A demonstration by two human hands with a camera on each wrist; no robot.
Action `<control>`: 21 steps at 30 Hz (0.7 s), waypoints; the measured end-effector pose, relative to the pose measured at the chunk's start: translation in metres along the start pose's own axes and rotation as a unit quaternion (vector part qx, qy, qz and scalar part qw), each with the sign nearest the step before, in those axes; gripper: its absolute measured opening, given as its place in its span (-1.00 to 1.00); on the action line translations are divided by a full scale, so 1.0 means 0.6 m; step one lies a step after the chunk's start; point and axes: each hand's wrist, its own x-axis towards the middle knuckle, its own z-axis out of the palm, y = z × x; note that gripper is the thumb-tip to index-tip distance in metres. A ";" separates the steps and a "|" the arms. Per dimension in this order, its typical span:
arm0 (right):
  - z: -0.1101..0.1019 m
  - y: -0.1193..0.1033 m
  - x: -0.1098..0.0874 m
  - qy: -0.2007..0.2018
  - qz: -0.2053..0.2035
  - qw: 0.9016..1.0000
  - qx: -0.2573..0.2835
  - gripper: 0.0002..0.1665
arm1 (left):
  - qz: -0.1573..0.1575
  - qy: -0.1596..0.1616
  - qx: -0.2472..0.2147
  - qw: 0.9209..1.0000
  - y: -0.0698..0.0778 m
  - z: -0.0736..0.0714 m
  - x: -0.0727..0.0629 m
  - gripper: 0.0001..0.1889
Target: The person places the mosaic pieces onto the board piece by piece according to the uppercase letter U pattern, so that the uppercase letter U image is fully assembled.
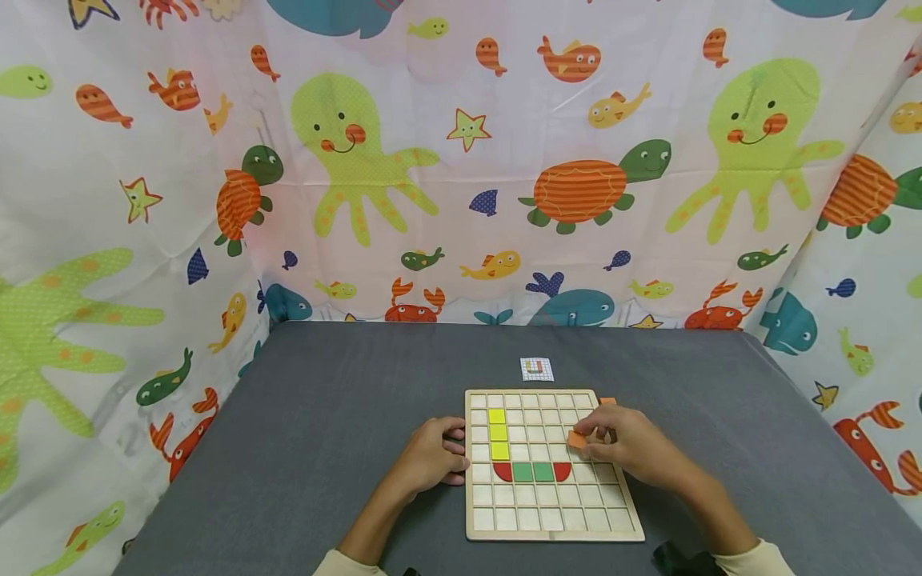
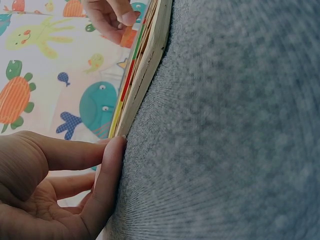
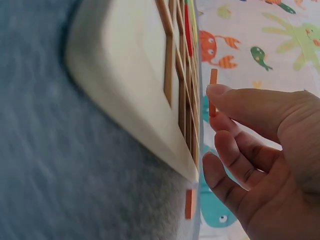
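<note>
A wooden grid board (image 1: 511,535) lies on the grey table. My left hand (image 1: 430,456) grips its left edge between thumb and finger, as the left wrist view also shows. Over the right part of the grid, my right hand (image 1: 634,444) pinches an orange square tile (image 3: 213,76) by its edges, apart from the board in the right wrist view. Several tiles sit in the grid: a column of yellow squares (image 1: 499,433), then a row below with a red rounded tile (image 1: 503,472) at each end and two green squares (image 1: 532,472) between.
Another orange tile (image 1: 608,401) lies on the table beside the board's far right corner. Behind the board is a small white card (image 1: 536,369) printed with a coloured grid pattern. A dark object (image 1: 684,560) lies near my right sleeve. Patterned cloth surrounds the table.
</note>
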 end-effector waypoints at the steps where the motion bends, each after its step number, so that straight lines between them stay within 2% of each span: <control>1: 0.003 -0.001 0.001 -0.002 -0.003 1.000 -0.004 -0.70 | 0.000 0.000 0.000 1.000 0.000 0.000 0.000 -0.33; 9: 0.020 -0.009 0.008 -0.011 0.002 1.000 -0.020 -0.73 | 0.001 0.002 -0.005 1.000 -0.001 0.000 0.000 -0.33; 16: 0.025 -0.013 0.010 -0.008 -0.036 0.999 -0.013 -0.75 | 0.003 0.002 -0.006 1.000 -0.002 -0.001 0.001 -0.34; 21: 0.026 -0.015 0.010 -0.009 -0.041 0.999 -0.015 -0.72 | 0.006 0.001 -0.005 1.000 -0.002 -0.002 0.000 -0.34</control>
